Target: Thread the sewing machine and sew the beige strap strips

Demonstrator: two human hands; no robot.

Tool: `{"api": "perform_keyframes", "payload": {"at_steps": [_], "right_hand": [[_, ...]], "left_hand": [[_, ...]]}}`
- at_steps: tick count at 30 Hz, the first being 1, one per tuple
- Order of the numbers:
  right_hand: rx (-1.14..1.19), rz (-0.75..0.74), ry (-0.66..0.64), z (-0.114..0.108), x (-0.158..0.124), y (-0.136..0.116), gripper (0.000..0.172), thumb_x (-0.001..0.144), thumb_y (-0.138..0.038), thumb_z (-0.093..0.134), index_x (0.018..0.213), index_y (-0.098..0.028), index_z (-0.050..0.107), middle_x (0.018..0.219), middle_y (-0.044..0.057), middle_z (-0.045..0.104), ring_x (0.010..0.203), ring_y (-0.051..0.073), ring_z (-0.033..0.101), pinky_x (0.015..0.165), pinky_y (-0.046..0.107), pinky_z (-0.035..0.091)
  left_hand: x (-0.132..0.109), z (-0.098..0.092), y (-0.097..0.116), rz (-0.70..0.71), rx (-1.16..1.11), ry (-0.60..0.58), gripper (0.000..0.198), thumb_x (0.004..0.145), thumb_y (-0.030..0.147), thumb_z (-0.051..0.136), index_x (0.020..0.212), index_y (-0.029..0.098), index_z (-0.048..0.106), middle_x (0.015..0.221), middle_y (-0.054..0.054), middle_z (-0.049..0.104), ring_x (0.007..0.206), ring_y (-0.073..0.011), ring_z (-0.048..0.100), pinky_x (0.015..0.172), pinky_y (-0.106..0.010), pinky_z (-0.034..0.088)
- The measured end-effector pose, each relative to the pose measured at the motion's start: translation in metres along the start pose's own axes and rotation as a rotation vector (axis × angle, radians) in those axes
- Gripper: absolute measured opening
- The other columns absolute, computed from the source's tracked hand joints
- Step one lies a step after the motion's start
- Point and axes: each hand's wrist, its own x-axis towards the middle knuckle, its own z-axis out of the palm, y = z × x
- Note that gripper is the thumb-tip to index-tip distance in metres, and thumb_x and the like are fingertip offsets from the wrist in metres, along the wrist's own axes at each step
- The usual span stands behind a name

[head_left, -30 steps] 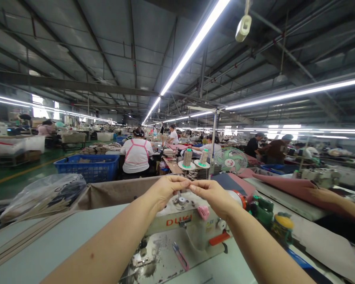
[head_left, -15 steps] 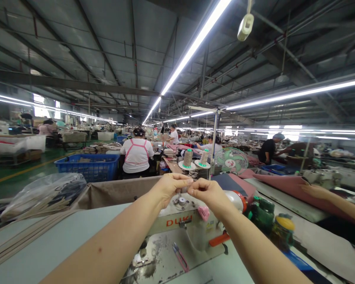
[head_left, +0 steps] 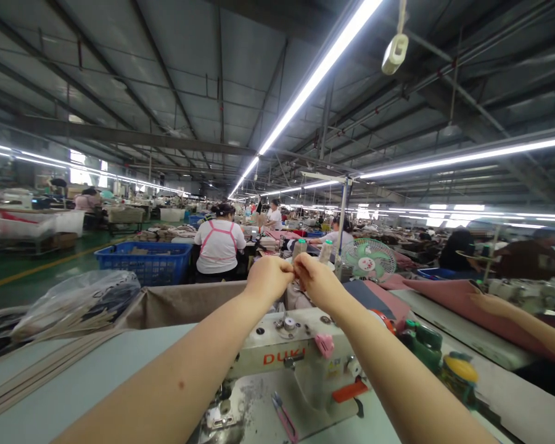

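Both hands are raised above the sewing machine. The left hand is curled into a loose fist and the right hand is pinched, and their fingertips meet at one spot in front of the two thread cones. Whatever is nipped between them is too fine to make out (a strand of thread would fit, but no line shows). The machine stands on the worktop directly under the wrists, with its tension knob below the pinch. The main risk, as I judge it, is losing the grip: something that thin, held only by fingertips in mid-air, could slip out if either hand pulls away briskly, or snap if the two pull against each other. With attention on the fingertips, a dropping forearm could knock the pink snips lying on the machine bed. The small fan stands close behind on the right; if it is running, its draught could carry a loose end out of reach. A co-worker's hand rests on pink fabric well to the right, apart from all this.
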Motion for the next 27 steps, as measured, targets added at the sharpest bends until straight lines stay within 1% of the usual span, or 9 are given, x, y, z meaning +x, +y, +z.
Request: {"api": "perform_keyframes", "payload": {"at_steps": [2, 5, 8, 10, 13, 16, 19, 23, 27], "right_hand": [[0.011, 0.054, -0.009, 0.003, 0.009, 0.0, 0.016, 0.097, -0.018, 0.044, 0.086, -0.027, 0.051, 0.061, -0.004, 0.061, 0.061, 0.018, 0.06, 0.064, 0.028, 0.038], [0.039, 0.128, -0.013, 0.005, 0.023, -0.003, 0.016, 0.094, -0.013, 0.045, 0.087, -0.026, 0.049, 0.068, -0.002, 0.068, 0.056, 0.016, 0.063, 0.061, 0.028, 0.039], [0.056, 0.168, -0.013, 0.005, 0.034, -0.006, 0.016, 0.094, -0.014, 0.045, 0.086, -0.026, 0.051, 0.066, -0.002, 0.069, 0.054, 0.016, 0.063, 0.06, 0.028, 0.041], [0.045, 0.18, 0.005, 0.005, 0.04, -0.008, 0.016, 0.094, -0.016, 0.048, 0.082, -0.026, 0.053, 0.062, -0.003, 0.066, 0.058, 0.017, 0.062, 0.064, 0.028, 0.042], [0.025, 0.199, 0.041, 0.004, 0.045, -0.008, 0.018, 0.091, -0.017, 0.054, 0.076, -0.026, 0.056, 0.058, -0.002, 0.063, 0.069, 0.02, 0.063, 0.073, 0.03, 0.041], [0.051, 0.24, 0.046, 0.005, 0.048, -0.004, 0.018, 0.088, -0.018, 0.057, 0.072, -0.025, 0.059, 0.057, -0.002, 0.062, 0.072, 0.02, 0.063, 0.074, 0.031, 0.042], [0.116, 0.3, 0.03, 0.007, 0.05, 0.002, 0.017, 0.086, -0.021, 0.059, 0.07, -0.025, 0.059, 0.052, -0.002, 0.061, 0.063, 0.019, 0.062, 0.069, 0.03, 0.043], [0.239, 0.378, -0.028, 0.011, 0.053, 0.008, 0.019, 0.085, -0.024, 0.057, 0.066, -0.025, 0.055, 0.046, -0.003, 0.059, 0.045, 0.015, 0.055, 0.055, 0.028, 0.042], [0.386, 0.426, -0.083, 0.012, 0.053, 0.011, 0.017, 0.084, -0.027, 0.056, 0.067, -0.024, 0.053, 0.052, -0.001, 0.065, 0.043, 0.014, 0.057, 0.048, 0.026, 0.041]], "left_hand": [[0.002, -0.006, 0.005, 0.031, 0.09, 0.05, 0.013, 0.073, 0.021, 0.072, 0.071, 0.028, 0.083, 0.079, -0.006, 0.078, 0.085, -0.0258, 0.064, 0.08, -0.035, 0.039], [0.006, -0.013, 0.01, 0.072, 0.173, 0.113, 0.012, 0.075, 0.022, 0.075, 0.068, 0.029, 0.082, 0.081, -0.009, 0.078, 0.095, -0.0294, 0.062, 0.089, -0.038, 0.037], [0.01, -0.015, 0.007, 0.076, 0.192, 0.175, 0.014, 0.076, 0.022, 0.076, 0.065, 0.029, 0.081, 0.081, -0.009, 0.078, 0.102, -0.0309, 0.06, 0.094, -0.04, 0.035], [0.013, -0.013, 0.001, 0.052, 0.161, 0.214, 0.011, 0.077, 0.023, 0.078, 0.07, 0.03, 0.083, 0.082, -0.008, 0.079, 0.102, -0.0306, 0.06, 0.092, -0.039, 0.036], [0.016, -0.005, -0.011, 0.002, 0.054, 0.232, 0.006, 0.078, 0.027, 0.079, 0.078, 0.03, 0.084, 0.083, -0.006, 0.08, 0.094, -0.0273, 0.065, 0.083, -0.035, 0.04], [0.017, 0.006, -0.023, -0.04, -0.106, 0.221, 0.006, 0.079, 0.027, 0.078, 0.082, 0.026, 0.084, 0.083, -0.005, 0.081, 0.081, -0.0221, 0.069, 0.074, -0.031, 0.044], [0.019, 0.017, -0.032, -0.082, -0.282, 0.226, 0.009, 0.08, 0.028, 0.077, 0.085, 0.022, 0.082, 0.082, -0.005, 0.08, 0.072, -0.0186, 0.07, 0.069, -0.028, 0.047], [0.023, 0.026, -0.036, -0.106, -0.48, 0.239, 0.015, 0.074, 0.027, 0.081, 0.088, 0.02, 0.08, 0.08, -0.004, 0.078, 0.073, -0.0178, 0.069, 0.068, -0.026, 0.049], [0.026, 0.028, -0.035, -0.08, -0.645, 0.244, 0.017, 0.069, 0.031, 0.084, 0.08, 0.019, 0.078, 0.076, -0.003, 0.076, 0.071, -0.0173, 0.066, 0.069, -0.027, 0.049]]}}
